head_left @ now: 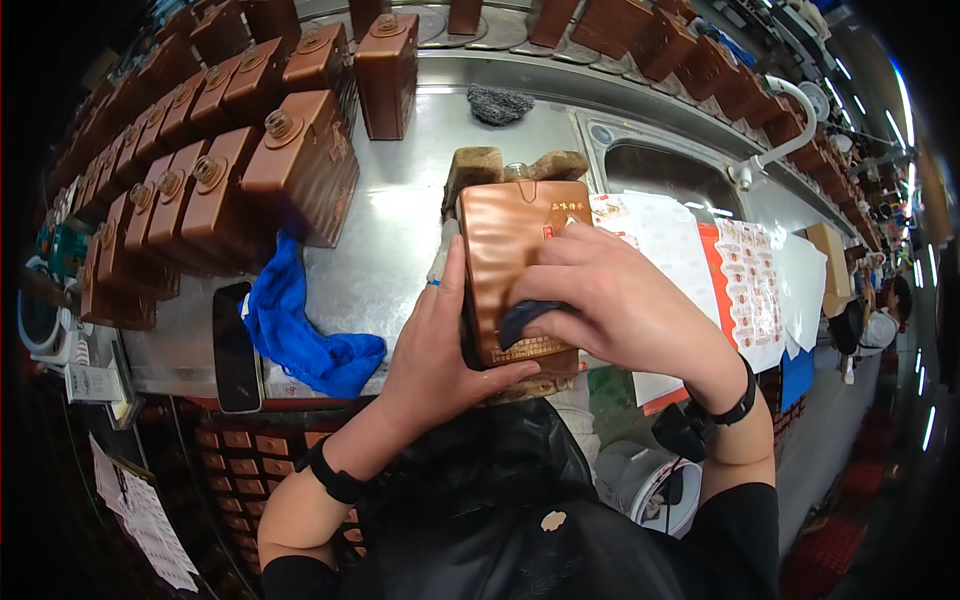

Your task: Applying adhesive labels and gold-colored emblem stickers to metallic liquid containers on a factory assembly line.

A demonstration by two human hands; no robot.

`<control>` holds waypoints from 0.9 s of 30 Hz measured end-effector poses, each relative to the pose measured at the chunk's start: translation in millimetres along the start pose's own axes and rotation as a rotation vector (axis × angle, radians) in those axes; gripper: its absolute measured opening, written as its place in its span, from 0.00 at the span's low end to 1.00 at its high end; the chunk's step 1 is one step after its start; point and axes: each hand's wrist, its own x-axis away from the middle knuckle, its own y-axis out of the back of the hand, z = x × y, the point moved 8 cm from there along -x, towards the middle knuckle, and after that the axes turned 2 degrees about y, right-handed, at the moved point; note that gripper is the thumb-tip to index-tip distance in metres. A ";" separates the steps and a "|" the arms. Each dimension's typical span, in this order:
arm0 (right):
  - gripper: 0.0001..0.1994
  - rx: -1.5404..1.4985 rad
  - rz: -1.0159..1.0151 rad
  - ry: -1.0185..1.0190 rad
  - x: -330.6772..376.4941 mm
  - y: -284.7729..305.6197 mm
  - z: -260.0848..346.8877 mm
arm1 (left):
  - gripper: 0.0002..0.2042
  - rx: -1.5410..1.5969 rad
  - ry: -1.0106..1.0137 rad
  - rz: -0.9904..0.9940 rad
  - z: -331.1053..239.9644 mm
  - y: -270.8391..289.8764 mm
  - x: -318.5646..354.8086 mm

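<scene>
A flat-faced, copper-brown bottle (505, 222) lies face up in front of me, its glass neck pointing away between two worn wooden blocks (475, 166). My left hand (430, 345) grips its left side, with the fingers along the edge and the thumb across the lower end. Over the lower right of the face, my right hand (590, 295) has curled fingers. They pinch a dark cloth (532, 318) against the surface near the printing. Most of that cloth is hidden by the hand.
Copper-brown bottles (300, 160) stand in rows at left, with more along the far side. A blue cloth (290, 325) and a phone (237, 350) lie at left. Steel wool (500, 104) sits beyond the blocks. Label sheets (750, 285), a sink (670, 175) and a bucket (640, 485) are at right.
</scene>
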 end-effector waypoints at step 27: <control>0.18 0.322 -0.372 0.012 59.9 -23.3 41.7 | 0.64 0.010 -0.018 -0.023 -0.8 0.2 -1.2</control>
